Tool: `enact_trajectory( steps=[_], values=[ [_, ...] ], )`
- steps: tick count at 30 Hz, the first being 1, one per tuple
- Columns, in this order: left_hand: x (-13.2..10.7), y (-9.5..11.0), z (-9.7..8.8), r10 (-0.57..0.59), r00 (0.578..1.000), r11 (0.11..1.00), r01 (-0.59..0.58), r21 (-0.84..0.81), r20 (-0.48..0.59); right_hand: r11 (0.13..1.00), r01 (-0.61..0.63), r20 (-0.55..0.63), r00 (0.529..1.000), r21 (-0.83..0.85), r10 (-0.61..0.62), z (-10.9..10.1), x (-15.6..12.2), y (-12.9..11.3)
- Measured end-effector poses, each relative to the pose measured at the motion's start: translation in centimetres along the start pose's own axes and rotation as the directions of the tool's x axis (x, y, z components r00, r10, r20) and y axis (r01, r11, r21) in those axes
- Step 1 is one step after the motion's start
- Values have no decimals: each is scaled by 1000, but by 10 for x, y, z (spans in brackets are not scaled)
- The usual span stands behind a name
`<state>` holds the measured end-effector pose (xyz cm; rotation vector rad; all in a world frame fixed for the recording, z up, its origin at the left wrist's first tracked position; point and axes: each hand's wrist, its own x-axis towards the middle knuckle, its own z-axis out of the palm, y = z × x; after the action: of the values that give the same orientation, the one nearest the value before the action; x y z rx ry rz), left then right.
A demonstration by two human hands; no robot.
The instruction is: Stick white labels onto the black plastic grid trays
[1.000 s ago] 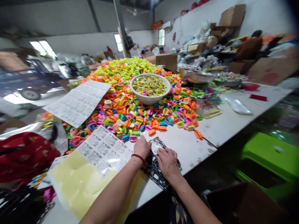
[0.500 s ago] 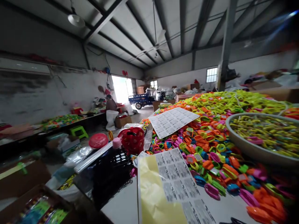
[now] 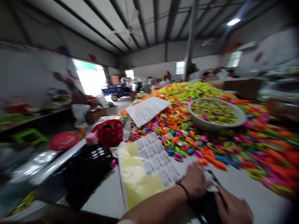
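Left hand (image 3: 195, 180), right hand (image 3: 234, 207) back in view at black panel (image 3: 209, 206); work observable again. Fingers blurred: cannot tell grip.

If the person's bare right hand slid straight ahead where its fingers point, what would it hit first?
The right hand would probably first meet the small, flat-looking white piece just ahead of it, then the bare left hand with its thin, dark bracelet. Blur leaves the depth uncertain.
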<state>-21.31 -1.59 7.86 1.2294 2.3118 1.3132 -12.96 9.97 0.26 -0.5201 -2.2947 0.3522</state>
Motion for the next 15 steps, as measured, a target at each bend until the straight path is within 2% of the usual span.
enact_trajectory(
  steps=[1, 3, 4, 5, 8, 11, 13, 15],
  values=[
    [-10, 2, -1, -111, 985, 992, 101, -74, -134, 998, -41, 23, 999, -41, 42, -17, -4, 10],
    [-29, 1, -4, -329, 895, 940, 280, -194, -301, 981, -151, 111, 980, -122, 164, -44, -4, 19],
    [-38, 0, -5, -410, 858, 903, 335, -269, -308, 963, -215, 165, 956, -162, 242, -52, 0, 20],
    [-46, 0, -6, -465, 843, 863, 362, -353, -270, 951, -245, 251, 924, -190, 288, -57, 4, 18],
    [-63, 3, -4, -514, 852, 719, 365, -592, -99, 953, -254, 459, 836, -164, 301, -59, 12, 3],
    [-64, 11, 1, -572, 817, 588, 349, -730, -71, 965, -245, 492, 831, -93, 258, -54, 2, -14],
    [-60, 14, 3, -621, 777, 556, 341, -758, -107, 957, -287, 484, 833, -34, 267, -52, -6, -18],
    [-58, 15, 3, -638, 758, 563, 343, -752, -132, 922, -385, 492, 811, 46, 315, -52, -11, -16]
  ],
)
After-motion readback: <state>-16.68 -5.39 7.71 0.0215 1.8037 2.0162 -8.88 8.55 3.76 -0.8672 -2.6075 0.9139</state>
